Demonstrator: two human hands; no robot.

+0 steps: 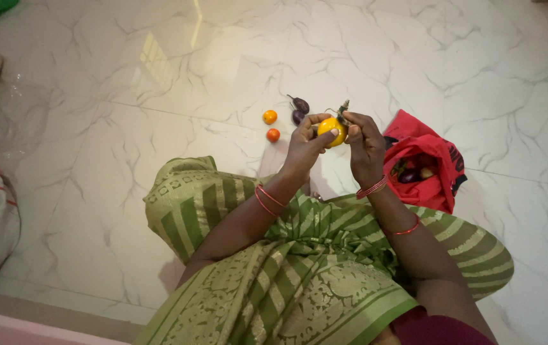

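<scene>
On the white marble floor (127, 128) lie 2 small orange round tomatoes (270, 117), then 2 dark purple brinjals (300, 106). The left hand (304, 145) closes around a round yellow fruit (331, 131), held above the floor; the right hand (364, 142) pinches its green stem (343, 108). A crumpled red cloth bag (430, 167) sits just beside.

The person wears a green sari (299, 268) with light stripes and woven patterns, a dark red blouse sleeve (436, 329), and red bangles (267, 199) on both wrists.
</scene>
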